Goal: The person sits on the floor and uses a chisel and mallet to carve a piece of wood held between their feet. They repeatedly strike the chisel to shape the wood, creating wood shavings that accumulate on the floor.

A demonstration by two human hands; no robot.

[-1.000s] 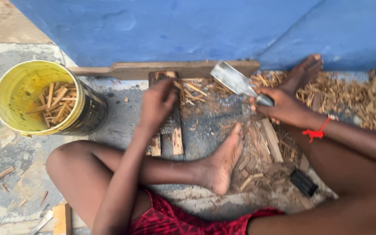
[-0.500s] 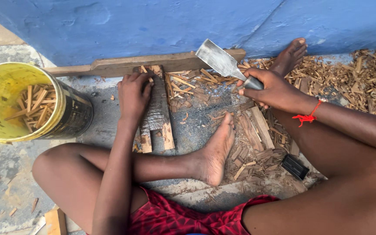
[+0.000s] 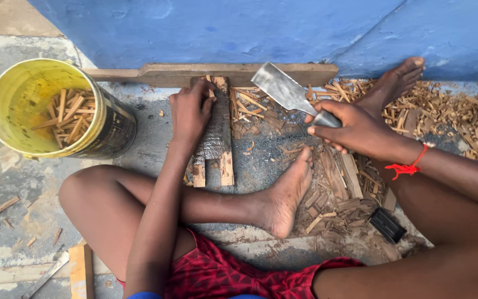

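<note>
since we're sat on the concrete floor point(image 3: 139, 149) with legs folded, the work sits right between the knees. left hand point(image 3: 190, 111) is pressed down, fingers curled over the top of a dark, rough wood block point(image 3: 216, 135), likely to pin it against the plank point(image 3: 239, 73) lying along the blue wall point(image 3: 222, 27). the block lies on two short wood strips point(image 3: 227, 169), which probably keep it off the floor. right hand point(image 3: 355, 130) is clenched around the handle of a broad flat blade point(image 3: 281, 87), blade raised and angled over the block, not touching it. left foot point(image 3: 283, 194) rests just beside the block; a red thread point(image 3: 408, 166) rings the right wrist.

wood splints point(image 3: 443, 108) are heaped to the right, near the blade hand. yellow bucket point(image 3: 45, 108) stands to the left, within arm's reach, part filled with cut sticks; its outer wall carries a dark printed label, too oblique to make out. small black box point(image 3: 387, 224) lies by the right knee.
</note>
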